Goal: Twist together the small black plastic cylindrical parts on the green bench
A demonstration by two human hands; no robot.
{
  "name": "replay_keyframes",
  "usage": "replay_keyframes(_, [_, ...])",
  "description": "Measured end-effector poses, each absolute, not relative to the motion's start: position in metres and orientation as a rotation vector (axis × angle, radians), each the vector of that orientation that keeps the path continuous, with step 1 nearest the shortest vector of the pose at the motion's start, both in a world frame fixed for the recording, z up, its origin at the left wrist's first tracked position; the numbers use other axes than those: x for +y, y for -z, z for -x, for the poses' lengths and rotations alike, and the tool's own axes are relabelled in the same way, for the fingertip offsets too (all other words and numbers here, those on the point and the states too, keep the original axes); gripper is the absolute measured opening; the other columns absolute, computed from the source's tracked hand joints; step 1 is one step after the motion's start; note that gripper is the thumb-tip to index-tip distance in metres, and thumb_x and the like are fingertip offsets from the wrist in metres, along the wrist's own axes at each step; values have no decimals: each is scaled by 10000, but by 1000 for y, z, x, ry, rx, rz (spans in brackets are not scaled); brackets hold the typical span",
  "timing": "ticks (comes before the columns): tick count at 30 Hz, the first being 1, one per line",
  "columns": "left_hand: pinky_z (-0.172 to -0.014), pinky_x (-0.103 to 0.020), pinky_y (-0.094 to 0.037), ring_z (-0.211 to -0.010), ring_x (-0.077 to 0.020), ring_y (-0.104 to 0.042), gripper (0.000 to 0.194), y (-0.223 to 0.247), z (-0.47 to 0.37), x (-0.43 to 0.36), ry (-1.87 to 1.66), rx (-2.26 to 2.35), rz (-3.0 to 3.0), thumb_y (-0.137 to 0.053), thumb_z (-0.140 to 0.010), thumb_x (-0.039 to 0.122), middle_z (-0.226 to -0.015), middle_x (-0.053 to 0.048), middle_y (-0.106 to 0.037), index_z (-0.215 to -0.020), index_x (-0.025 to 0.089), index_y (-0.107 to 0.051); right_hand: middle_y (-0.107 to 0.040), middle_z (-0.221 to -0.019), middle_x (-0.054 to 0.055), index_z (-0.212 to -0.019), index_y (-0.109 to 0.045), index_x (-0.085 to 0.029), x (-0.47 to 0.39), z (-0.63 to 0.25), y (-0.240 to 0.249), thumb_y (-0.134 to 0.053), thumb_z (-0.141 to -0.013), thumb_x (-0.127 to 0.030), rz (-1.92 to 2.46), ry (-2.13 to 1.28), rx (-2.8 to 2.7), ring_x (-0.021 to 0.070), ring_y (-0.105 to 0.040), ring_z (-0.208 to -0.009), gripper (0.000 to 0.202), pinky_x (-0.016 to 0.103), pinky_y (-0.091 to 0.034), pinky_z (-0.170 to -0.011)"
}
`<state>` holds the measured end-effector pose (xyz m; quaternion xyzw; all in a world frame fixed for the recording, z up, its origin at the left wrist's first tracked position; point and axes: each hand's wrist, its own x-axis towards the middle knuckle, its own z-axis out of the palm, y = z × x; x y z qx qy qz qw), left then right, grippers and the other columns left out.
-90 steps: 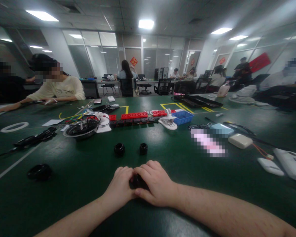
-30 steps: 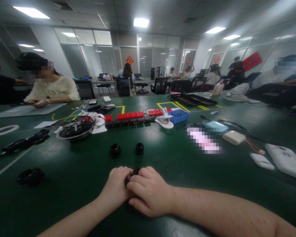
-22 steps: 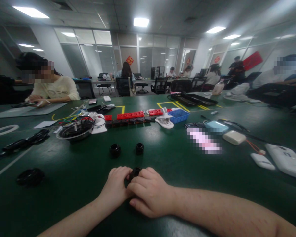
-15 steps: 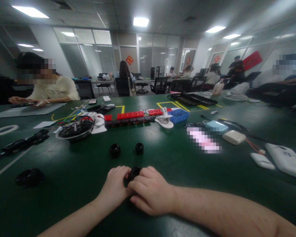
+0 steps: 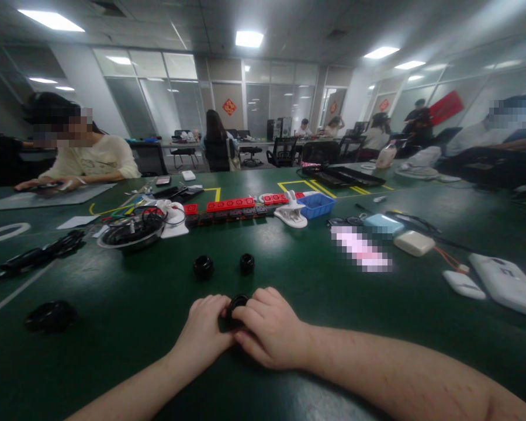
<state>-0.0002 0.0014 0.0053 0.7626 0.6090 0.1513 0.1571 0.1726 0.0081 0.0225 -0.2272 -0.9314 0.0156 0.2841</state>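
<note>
Near the table's front edge, a glossy black ring-shaped piece point(image 5: 238, 303) is held between my two hands. My left hand point(image 5: 205, 320) is closed on its left side, with the thumb toward me. On the right side, my right hand point(image 5: 269, 328) has its fingers curled over the ring, and they cover much of it. Two similar black rings stand just beyond my hands, a larger one point(image 5: 203, 267) and a smaller one point(image 5: 246, 264). Farther left lies another black ring-like piece point(image 5: 51, 316). What exactly these rings are, I cannot tell.
The green table point(image 5: 166, 292) holds a metal bowl point(image 5: 131, 235) of cables, red and black strips point(image 5: 230, 205), a white clip stand point(image 5: 291, 215) and a blue basket point(image 5: 318, 206). White devices point(image 5: 508, 285) lie right. A co-worker point(image 5: 90, 155) sits across at left.
My right hand has shifted slightly up and its fingers have moved on the ring's rim. My left hand keeps its hold. The co-worker's hand at left has moved down.
</note>
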Motion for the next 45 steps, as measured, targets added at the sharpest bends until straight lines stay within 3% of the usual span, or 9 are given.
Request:
replay_keyframes(9, [-656, -300, -356, -682, -194, -493, 175, -4, 1, 2, -451, 1698, -2230, -562, -634, 341, -696, 5, -526, -661, 193, -474, -554, -787, 68, -965, -542, -117, 12, -173, -21, -381, -827, -318, 713, -72, -2484, 186, -401, -714, 293, 326, -301, -638])
replay_keyframes(30, [-698, -333, -359, -711, -203, -488, 146, -10, -2, -2, -460, 1636, -2233, -570, -648, 310, -728, -8, -543, -696, 188, -505, -536, -875, 84, -1066, -497, -116, 13, -172, -22, -391, -844, -345, 823, -155, -2492, 202, -405, -797, 337, 354, -328, -731])
replay_keyframes(45, [-702, -338, -364, -702, -201, -479, 157, -10, -3, -4, -439, 1635, -2276, -579, -612, 282, -719, -12, -531, -665, 182, -470, -548, -966, 92, -1072, -499, -116, 9, -170, -22, -466, -793, -446, 796, -143, -2544, 220, -422, -839, 433, 370, -329, -763])
